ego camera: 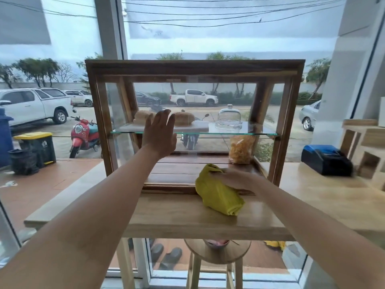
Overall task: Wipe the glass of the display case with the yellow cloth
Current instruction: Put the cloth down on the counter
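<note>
A wooden-framed display case [193, 68] with glass panes stands on a pale wooden counter [187, 217] before a big window. My left hand [159, 134] is raised flat against the front glass [208, 101], fingers spread, holding nothing. Low at the case's front right, my right hand [235, 178] grips a bunched yellow cloth [218, 195] that rests on the counter at the case's base. Inside, a glass shelf [260, 133] carries two bread loaves [183, 118] and a glass dome [229, 116]; a bag of yellow snacks [241, 149] stands on the wooden floor of the case.
A black and blue device [327, 160] sits on the counter at the right, beside pale wooden boxes [366, 147]. A round wooden stool [216, 253] stands under the counter. Through the window I see parked cars, a red scooter [83, 134] and bins.
</note>
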Demonstrator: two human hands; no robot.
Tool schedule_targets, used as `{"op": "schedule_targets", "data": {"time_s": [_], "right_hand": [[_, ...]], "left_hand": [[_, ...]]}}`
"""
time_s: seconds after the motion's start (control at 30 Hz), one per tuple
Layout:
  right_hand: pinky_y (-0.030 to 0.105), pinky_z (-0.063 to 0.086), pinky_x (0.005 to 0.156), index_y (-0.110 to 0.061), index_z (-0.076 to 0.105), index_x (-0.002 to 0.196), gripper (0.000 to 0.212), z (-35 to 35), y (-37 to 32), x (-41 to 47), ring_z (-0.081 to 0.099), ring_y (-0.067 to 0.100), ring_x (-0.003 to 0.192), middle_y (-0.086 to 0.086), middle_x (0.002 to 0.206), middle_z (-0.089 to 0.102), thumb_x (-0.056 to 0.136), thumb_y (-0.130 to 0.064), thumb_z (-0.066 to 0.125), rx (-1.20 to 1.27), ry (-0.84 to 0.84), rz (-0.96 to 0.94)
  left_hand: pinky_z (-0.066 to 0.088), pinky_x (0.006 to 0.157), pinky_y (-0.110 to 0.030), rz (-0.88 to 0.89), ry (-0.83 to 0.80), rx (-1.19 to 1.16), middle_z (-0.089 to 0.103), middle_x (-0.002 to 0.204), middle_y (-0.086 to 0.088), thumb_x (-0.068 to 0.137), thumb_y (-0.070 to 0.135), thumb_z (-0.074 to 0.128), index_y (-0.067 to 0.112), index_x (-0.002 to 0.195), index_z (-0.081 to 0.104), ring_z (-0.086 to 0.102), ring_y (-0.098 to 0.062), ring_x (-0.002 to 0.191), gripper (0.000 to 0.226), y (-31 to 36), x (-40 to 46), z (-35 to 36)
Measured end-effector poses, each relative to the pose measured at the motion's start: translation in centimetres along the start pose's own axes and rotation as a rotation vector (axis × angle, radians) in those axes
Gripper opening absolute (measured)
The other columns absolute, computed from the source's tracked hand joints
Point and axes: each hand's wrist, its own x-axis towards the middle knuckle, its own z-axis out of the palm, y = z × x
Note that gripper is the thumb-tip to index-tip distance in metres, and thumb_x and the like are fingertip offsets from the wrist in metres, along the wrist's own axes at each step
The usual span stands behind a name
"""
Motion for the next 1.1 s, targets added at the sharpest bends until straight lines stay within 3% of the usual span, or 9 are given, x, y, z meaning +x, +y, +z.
{"op": "schedule_targets", "data": {"time_s": [0.1, 0.17, 0.23, 0.33, 0.5, 0.67, 0.87, 1.0, 1.1], "right_hand": [[0.036, 0.049, 0.096, -0.02, 0.056, 0.116, 0.025, -2.0, 0.0, -1.5, 0.061, 0.02, 0.105, 0.002, 0.109, 0.064, 0.1, -0.038, 0.049, 0.126, -0.007, -0.008], [0.04, 0.053, 0.094, -0.023, 0.061, 0.113, 0.021, -3.3, 0.2, -2.5, 0.065, 0.024, 0.104, 0.007, 0.113, 0.067, 0.097, -0.037, 0.056, 0.237, -0.016, -0.005], [0.042, 0.053, 0.092, -0.022, 0.061, 0.112, 0.02, -4.4, 0.7, -3.5, 0.065, 0.027, 0.104, 0.008, 0.114, 0.066, 0.095, -0.033, 0.059, 0.374, -0.022, 0.015], [0.045, 0.051, 0.093, -0.011, 0.059, 0.124, 0.033, -5.8, 1.3, -5.0, 0.062, 0.03, 0.108, 0.011, 0.12, 0.064, 0.095, -0.026, 0.06, 0.573, -0.007, 0.003], [0.048, 0.053, 0.09, -0.012, 0.061, 0.118, 0.028, -8.2, 4.7, -7.8, 0.063, 0.029, 0.107, 0.011, 0.121, 0.065, 0.094, -0.026, 0.06, 0.759, 0.073, 0.027], [0.041, 0.058, 0.082, -0.008, 0.065, 0.112, 0.022, -11.0, 9.8, -11.8, 0.068, 0.024, 0.101, 0.007, 0.11, 0.071, 0.093, -0.02, 0.061, 0.832, 0.148, 0.066], [0.042, 0.055, 0.086, -0.003, 0.059, 0.128, 0.053, -13.8, 16.6, -16.7, 0.064, 0.028, 0.11, 0.012, 0.122, 0.067, 0.081, -0.024, 0.072, 0.833, 0.315, 0.202], [0.034, 0.053, 0.079, 0.0, 0.055, 0.13, 0.042, -14.3, 20.0, -18.2, 0.063, 0.025, 0.096, 0.011, 0.107, 0.066, 0.092, -0.016, 0.065, 0.84, 0.457, 0.295], [0.039, 0.048, 0.093, 0.001, 0.057, 0.128, 0.043, -14.0, 21.7, -17.2, 0.059, 0.029, 0.107, 0.011, 0.118, 0.063, 0.089, -0.013, 0.069, 0.764, 0.606, 0.337]], "left_hand": [[0.042, 0.097, -0.038, -0.088, -0.026, -0.448, 0.053, 0.126, -0.015, 0.088, 0.023, 0.051, 0.008, 0.118, 0.058, 0.051, -0.03, 0.115, 0.034, 2.3, -1.4, 0.1], [0.048, 0.087, -0.033, -0.27, -0.227, -0.905, 0.067, 0.106, -0.011, 0.086, 0.016, 0.054, 0.012, 0.099, 0.068, 0.06, -0.023, 0.096, 0.02, 4.0, -2.6, 0.3], [0.047, 0.086, -0.027, -0.38, -0.524, -1.339, 0.067, 0.101, -0.002, 0.081, 0.009, 0.059, 0.015, 0.109, 0.068, 0.059, -0.015, 0.095, 0.03, 5.4, -4.0, 0.5], [0.042, 0.103, -0.035, -0.305, -0.856, -1.628, 0.064, 0.117, 0.005, 0.069, 0.011, 0.065, 0.025, 0.126, 0.06, 0.056, -0.014, 0.112, 0.059, 7.2, -5.1, 1.0], [0.051, 0.089, -0.034, -0.288, -0.944, -1.716, 0.067, 0.102, -0.007, 0.084, 0.001, 0.063, 0.012, 0.103, 0.066, 0.063, -0.02, 0.094, 0.021, 11.2, -4.3, 0.6], [0.059, 0.078, -0.032, -0.234, -1.024, -1.804, 0.071, 0.096, -0.006, 0.086, -0.002, 0.061, 0.008, 0.106, 0.065, 0.07, -0.018, 0.084, 0.023, 16.3, -2.2, -0.2], [0.06, 0.068, -0.027, -0.208, -1.129, -1.751, 0.065, 0.09, -0.009, 0.086, -0.008, 0.058, 0.003, 0.097, 0.064, 0.064, -0.019, 0.081, 0.017, 24.9, -1.4, -2.0], [0.058, 0.076, -0.033, -0.32, -1.008, -1.695, 0.063, 0.091, -0.015, 0.083, -0.01, 0.061, -0.007, 0.104, 0.063, 0.064, -0.023, 0.082, 0.022, 30.4, -1.5, -1.8], [0.057, 0.083, -0.04, -0.373, -0.809, -1.546, 0.062, 0.084, -0.016, 0.078, -0.007, 0.067, 0.001, 0.08, 0.066, 0.064, -0.027, 0.082, 0.008, 33.5, -1.7, -0.3]]}}
